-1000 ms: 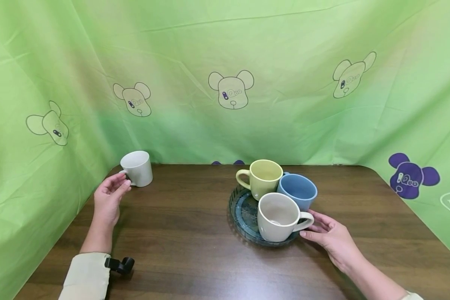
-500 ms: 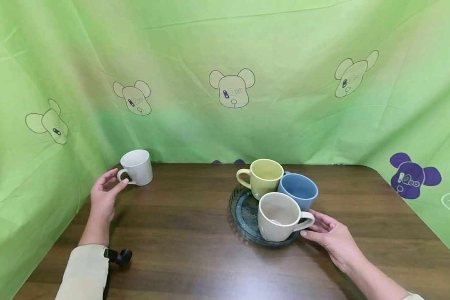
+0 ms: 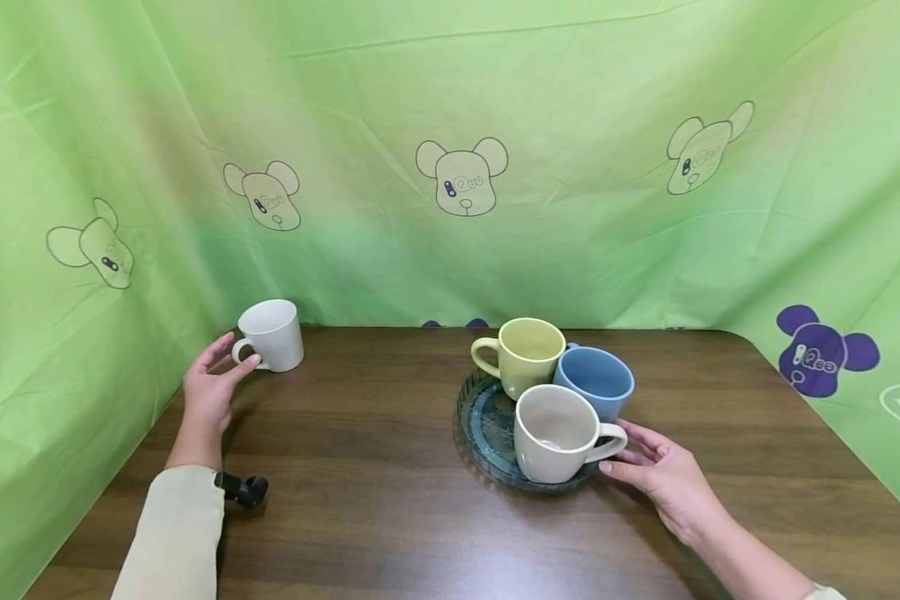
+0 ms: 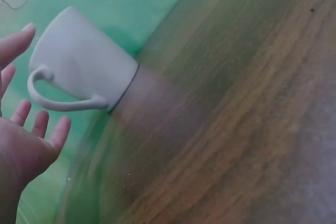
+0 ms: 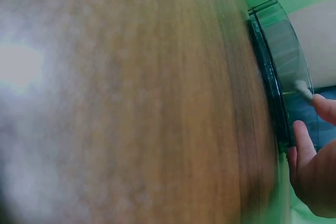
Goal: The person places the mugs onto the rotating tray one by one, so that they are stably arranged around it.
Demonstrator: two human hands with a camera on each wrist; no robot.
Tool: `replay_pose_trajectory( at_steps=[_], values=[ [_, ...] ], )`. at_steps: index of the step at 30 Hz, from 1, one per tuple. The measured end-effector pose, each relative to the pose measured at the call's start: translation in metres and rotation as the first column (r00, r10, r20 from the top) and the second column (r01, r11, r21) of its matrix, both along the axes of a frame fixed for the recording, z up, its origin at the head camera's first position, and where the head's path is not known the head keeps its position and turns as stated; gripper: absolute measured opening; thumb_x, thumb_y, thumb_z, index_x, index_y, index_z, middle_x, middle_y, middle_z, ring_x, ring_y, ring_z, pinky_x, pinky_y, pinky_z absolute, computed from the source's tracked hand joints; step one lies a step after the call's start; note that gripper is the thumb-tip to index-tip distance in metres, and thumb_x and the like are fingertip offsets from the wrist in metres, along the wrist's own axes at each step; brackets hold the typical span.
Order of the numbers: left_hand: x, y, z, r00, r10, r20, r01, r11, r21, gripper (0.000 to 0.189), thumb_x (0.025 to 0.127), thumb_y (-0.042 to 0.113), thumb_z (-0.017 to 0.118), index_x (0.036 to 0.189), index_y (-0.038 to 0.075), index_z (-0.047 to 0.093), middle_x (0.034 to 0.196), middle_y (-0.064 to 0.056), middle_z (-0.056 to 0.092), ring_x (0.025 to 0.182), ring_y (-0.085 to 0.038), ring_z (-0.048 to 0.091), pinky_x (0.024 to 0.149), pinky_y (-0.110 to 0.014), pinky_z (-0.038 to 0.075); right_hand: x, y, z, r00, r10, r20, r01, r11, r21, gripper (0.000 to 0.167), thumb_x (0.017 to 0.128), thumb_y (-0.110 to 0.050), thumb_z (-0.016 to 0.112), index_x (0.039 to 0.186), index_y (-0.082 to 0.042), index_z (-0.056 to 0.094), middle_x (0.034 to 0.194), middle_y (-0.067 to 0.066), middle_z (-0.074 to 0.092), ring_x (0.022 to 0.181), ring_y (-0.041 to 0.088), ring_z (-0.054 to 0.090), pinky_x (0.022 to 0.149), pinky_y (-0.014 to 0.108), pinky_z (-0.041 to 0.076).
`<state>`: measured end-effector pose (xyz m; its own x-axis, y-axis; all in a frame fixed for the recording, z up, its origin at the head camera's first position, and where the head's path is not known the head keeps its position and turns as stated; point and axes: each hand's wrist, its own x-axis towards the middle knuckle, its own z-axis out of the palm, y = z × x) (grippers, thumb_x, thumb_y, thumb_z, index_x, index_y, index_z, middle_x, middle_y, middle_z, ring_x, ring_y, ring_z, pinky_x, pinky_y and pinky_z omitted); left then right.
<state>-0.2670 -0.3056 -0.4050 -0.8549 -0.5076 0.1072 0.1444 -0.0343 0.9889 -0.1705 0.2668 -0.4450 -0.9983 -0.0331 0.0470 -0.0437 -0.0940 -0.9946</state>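
A white mug [image 3: 277,337] stands upright at the far left of the table. My left hand [image 3: 208,385] reaches to its handle [image 4: 63,105], thumb and fingers spread around it; the left wrist view shows a gap between fingers and mug. A dark teal glass tray [image 3: 487,454] carries a yellow-green mug [image 3: 525,367], a blue mug [image 3: 607,398] and an off-white mug [image 3: 547,450]. My right hand [image 3: 667,483] rests at the tray's right side, fingers nearly straight. In the right wrist view, fingertips [image 5: 300,129] touch the glass wall.
A brown wood-grain table [image 3: 360,467] stretches between the two hands. Green printed cloth [image 3: 360,250] hangs along its back and sides. A black camera mount [image 3: 243,490] sits at the left sleeve.
My left hand has shifted slightly back and left, then up around the white mug's handle. The right hand, tray and mugs stay put.
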Motion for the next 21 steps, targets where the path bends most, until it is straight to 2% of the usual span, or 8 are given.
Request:
replay_pose_trajectory(
  at_steps=[3,9,11,14,17,21],
  values=[
    [-0.005,-0.002,-0.003,1.0,-0.007,-0.001,0.007,1.0,0.023,0.067,0.078,-0.004,0.079,0.138,0.01,0.055,0.125,-0.002,0.054,0.116,-0.019,0.047,0.076,-0.009,0.049,0.0,0.0,0.0,1.0,0.001,0.003,-0.001,1.0,-0.004,0.056,0.078,0.015,0.071,0.109,-0.031,0.062,0.103,-0.013,0.069,0.096,0.002,0.065,0.079,0.02,0.056],
    [-0.013,-0.002,-0.006,0.999,-0.037,-0.009,0.038,0.995,0.092,0.065,0.081,-0.01,0.072,0.141,0.002,0.05,0.115,-0.003,0.056,0.103,-0.012,0.054,0.076,-0.014,0.054,0.0,0.0,0.0,1.0,-0.001,0.007,0.001,1.0,-0.01,0.056,0.078,0.015,0.071,0.108,-0.032,0.063,0.103,-0.013,0.069,0.096,0.002,0.065,0.079,0.02,0.056],
    [-0.015,-0.001,-0.008,0.999,-0.03,-0.015,0.031,0.992,0.12,0.064,0.082,-0.011,0.071,0.141,0.002,0.05,0.114,-0.003,0.056,0.1,-0.009,0.057,0.076,-0.017,0.056,0.0,0.0,0.0,1.0,0.001,0.01,-0.001,1.0,-0.012,0.056,0.078,0.015,0.071,0.108,-0.032,0.063,0.103,-0.013,0.069,0.096,0.003,0.065,0.079,0.02,0.056],
    [-0.018,-0.001,-0.012,0.999,0.004,-0.032,0.0,0.993,0.118,0.06,0.082,-0.012,0.071,0.138,0.0,0.052,0.11,-0.002,0.058,0.091,-0.005,0.06,0.075,-0.019,0.056,0.0,0.0,0.0,1.0,0.004,0.012,-0.004,1.0,-0.014,0.056,0.078,0.014,0.071,0.109,-0.032,0.063,0.103,-0.013,0.069,0.096,0.003,0.066,0.079,0.02,0.056],
    [-0.021,0.0,-0.018,0.997,0.05,-0.067,-0.041,0.99,0.136,0.051,0.081,-0.014,0.07,0.128,0.002,0.062,0.098,0.0,0.063,0.08,-0.004,0.063,0.071,-0.019,0.057,0.0,-0.001,0.001,1.0,0.002,0.012,-0.002,1.0,-0.016,0.056,0.078,0.014,0.072,0.108,-0.032,0.063,0.103,-0.013,0.069,0.096,0.003,0.066,0.079,0.02,0.056],
    [-0.024,0.0,-0.025,0.985,0.111,-0.129,-0.087,0.98,0.177,0.035,0.08,-0.019,0.067,0.105,0.005,0.073,0.076,0.002,0.064,0.069,-0.005,0.063,0.065,-0.019,0.058,0.0,-0.001,0.001,1.0,0.003,0.016,-0.003,1.0,-0.017,0.056,0.078,0.014,0.072,0.108,-0.032,0.063,0.103,-0.013,0.069,0.096,0.003,0.065,0.079,0.02,0.056]
  ],
)
